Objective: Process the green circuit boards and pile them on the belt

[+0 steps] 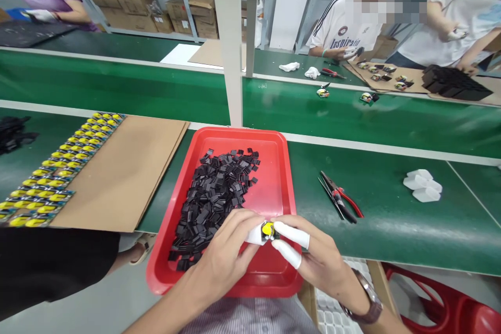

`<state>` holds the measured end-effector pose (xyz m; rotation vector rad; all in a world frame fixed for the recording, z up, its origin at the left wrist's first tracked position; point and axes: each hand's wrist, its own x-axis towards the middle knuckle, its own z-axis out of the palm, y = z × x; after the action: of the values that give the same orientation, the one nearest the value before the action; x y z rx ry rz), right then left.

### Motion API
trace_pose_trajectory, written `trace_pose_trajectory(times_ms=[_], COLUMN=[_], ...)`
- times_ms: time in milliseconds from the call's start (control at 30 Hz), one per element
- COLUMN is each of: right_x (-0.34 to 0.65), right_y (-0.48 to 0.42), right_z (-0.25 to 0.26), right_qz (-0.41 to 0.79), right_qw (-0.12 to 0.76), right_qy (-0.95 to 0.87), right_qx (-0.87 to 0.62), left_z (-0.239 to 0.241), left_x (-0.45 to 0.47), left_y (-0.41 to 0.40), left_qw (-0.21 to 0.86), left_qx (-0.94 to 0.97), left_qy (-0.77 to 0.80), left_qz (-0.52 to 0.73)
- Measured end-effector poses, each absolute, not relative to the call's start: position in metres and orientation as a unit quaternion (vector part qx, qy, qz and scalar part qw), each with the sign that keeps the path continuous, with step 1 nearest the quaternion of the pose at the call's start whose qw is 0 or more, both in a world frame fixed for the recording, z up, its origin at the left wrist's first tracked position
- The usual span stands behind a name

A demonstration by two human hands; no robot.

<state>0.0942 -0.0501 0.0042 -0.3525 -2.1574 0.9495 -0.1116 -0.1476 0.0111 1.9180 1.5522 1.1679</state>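
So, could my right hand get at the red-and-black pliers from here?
Probably yes: the pliers lie beyond your right hand, right of the red tray, with nothing seen covering them, though that hand is at the yellow-topped piece.

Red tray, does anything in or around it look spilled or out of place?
The black pieces lie heaped inside the red tray, none visibly spilled beside it. Mildly odd: its near end juts past the edge of the green bench instead of sitting fully on it.
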Motion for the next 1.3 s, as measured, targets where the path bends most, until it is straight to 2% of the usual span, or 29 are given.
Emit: trace_pose_trajectory(times_ms=[233,867,967,1133,1300], right_x=[0.096,0.093,0.096,0.098,0.091], right_y=[-0.051,-0.049,-0.047,-0.050,-0.053], right_z=[0.012,0.009,0.010,0.004,0.002], right_qz=[0.346,0.385,0.445,0.588,0.773], right_qw=[0.386,0.382,0.362,0.320,0.251], right_qy=[-0.844,-0.833,-0.811,-0.713,-0.555], right_qx=[-0.141,-0.112,-0.117,-0.210,-0.178], left_z=[0.011,0.012,0.008,0.008,0.009], left_x=[-0.110,-0.108,-0.109,-0.112,-0.112], left_y=[-0.146,-0.146,-0.148,-0.149,-0.144], left_qw=[0.162,0.187,0.205,0.231,0.240], left_qx=[0.691,0.693,0.673,0.667,0.676], left_qy=[0.560,0.537,0.553,0.541,0.507], left_qz=[0.428,0.443,0.446,0.458,0.478])
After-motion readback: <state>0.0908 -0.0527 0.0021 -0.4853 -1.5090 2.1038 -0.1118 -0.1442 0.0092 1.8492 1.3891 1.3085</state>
